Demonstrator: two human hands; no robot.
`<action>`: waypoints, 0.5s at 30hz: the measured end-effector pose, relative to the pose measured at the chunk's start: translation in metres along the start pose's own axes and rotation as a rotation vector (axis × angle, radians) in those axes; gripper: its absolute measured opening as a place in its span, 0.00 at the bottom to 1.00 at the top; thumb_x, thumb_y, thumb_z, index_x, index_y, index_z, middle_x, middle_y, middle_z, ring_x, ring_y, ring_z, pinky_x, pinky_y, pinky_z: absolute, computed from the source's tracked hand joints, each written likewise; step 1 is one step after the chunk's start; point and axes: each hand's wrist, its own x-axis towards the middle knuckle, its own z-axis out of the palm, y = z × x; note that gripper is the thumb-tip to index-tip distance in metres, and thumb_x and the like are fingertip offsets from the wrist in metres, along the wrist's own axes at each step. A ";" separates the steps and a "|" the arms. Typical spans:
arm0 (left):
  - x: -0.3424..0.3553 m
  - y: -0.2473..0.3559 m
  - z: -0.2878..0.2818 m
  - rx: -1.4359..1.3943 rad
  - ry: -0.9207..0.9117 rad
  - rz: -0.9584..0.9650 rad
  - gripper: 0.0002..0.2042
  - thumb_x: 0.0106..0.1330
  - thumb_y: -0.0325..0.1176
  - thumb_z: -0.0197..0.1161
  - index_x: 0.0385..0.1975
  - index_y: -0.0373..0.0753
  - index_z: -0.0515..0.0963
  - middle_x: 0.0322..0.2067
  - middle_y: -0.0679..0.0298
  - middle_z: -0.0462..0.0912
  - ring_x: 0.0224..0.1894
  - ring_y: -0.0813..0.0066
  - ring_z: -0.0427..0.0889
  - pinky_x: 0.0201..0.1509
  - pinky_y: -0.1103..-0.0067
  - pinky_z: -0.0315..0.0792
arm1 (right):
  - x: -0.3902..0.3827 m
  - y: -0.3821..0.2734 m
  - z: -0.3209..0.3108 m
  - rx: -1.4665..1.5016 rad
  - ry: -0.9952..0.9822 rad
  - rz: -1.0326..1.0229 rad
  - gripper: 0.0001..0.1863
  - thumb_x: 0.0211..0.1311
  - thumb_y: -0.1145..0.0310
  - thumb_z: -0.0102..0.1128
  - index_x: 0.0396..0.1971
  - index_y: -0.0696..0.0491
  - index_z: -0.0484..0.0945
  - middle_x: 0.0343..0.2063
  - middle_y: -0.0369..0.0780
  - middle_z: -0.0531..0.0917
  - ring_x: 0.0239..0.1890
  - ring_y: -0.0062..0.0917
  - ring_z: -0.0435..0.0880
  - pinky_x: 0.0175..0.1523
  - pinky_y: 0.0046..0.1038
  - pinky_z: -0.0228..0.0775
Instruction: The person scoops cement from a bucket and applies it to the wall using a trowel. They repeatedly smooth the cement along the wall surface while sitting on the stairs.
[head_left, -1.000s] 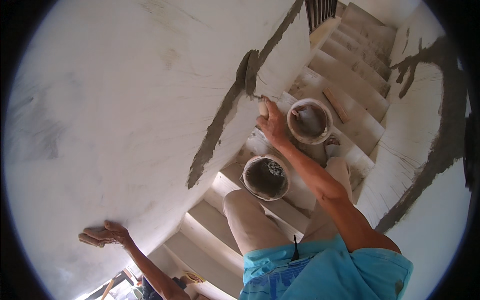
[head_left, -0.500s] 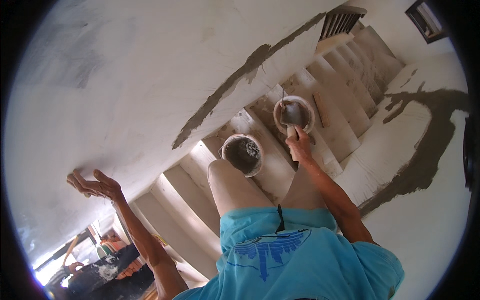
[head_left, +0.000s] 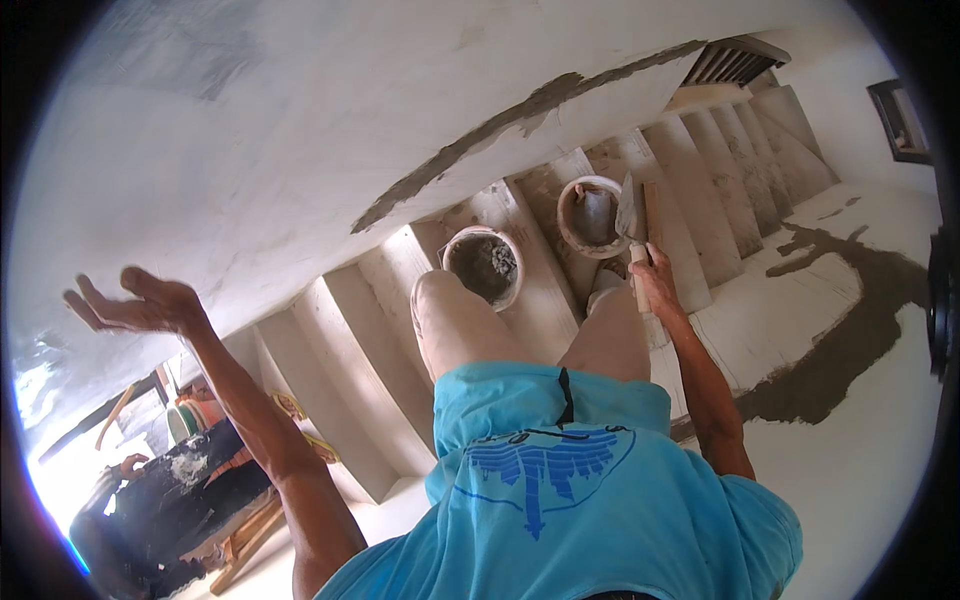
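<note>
My right hand point(head_left: 655, 285) is closed round the pale handle of a trowel point(head_left: 627, 212). The metal blade points away from me and stands by the rim of the farther bucket point(head_left: 567, 238), which holds grey water or wet mix and something with a handle. A nearer bucket point(head_left: 450, 262) with lumpy grey mortar sits on the stairs just beyond my left knee. Off to the left, my left hand point(head_left: 140, 302) is raised with fingers spread and nothing in it; it is beside the white wall point(head_left: 250, 180), and I cannot tell whether it touches.
Concrete stairs point(head_left: 385, 375) run from lower left to upper right. Dark wet mortar streaks mark the left wall and the right wall point(head_left: 850, 330). A wooden piece point(head_left: 652, 212) lies on a step. At lower left are another person point(head_left: 110, 530) and a wooden support point(head_left: 245, 545).
My right hand has drawn the trowel out of the farther bucket toward the right. My left hand has moved left and up, and my view has shifted.
</note>
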 end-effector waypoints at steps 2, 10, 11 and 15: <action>0.026 -0.004 0.017 -0.047 0.022 0.088 0.34 0.73 0.59 0.38 0.62 0.32 0.64 0.65 0.45 0.58 0.71 0.51 0.53 0.67 0.51 0.55 | -0.005 -0.009 0.008 -0.016 -0.061 -0.027 0.38 0.53 0.68 0.61 0.66 0.58 0.61 0.33 0.42 0.77 0.27 0.23 0.78 0.27 0.28 0.73; 0.021 -0.014 0.065 0.066 -0.060 -0.123 0.36 0.68 0.64 0.41 0.66 0.42 0.50 0.65 0.43 0.48 0.64 0.43 0.54 0.60 0.46 0.58 | 0.010 -0.022 0.055 -0.076 -0.053 -0.307 0.23 0.49 0.68 0.64 0.46 0.60 0.72 0.32 0.44 0.78 0.31 0.32 0.80 0.38 0.35 0.74; 0.024 -0.020 0.072 0.128 -0.017 -0.097 0.36 0.68 0.62 0.43 0.67 0.42 0.49 0.65 0.43 0.47 0.64 0.43 0.53 0.60 0.45 0.57 | 0.024 -0.008 0.072 -0.093 0.030 -0.424 0.23 0.48 0.69 0.64 0.45 0.60 0.72 0.31 0.44 0.78 0.32 0.34 0.80 0.40 0.36 0.73; 0.003 -0.010 0.085 0.069 -0.041 -0.227 0.43 0.66 0.63 0.45 0.72 0.38 0.45 0.70 0.36 0.38 0.72 0.37 0.41 0.65 0.44 0.51 | 0.045 -0.020 0.105 -0.153 0.116 -0.540 0.22 0.45 0.69 0.63 0.43 0.59 0.72 0.29 0.48 0.78 0.32 0.42 0.80 0.42 0.40 0.72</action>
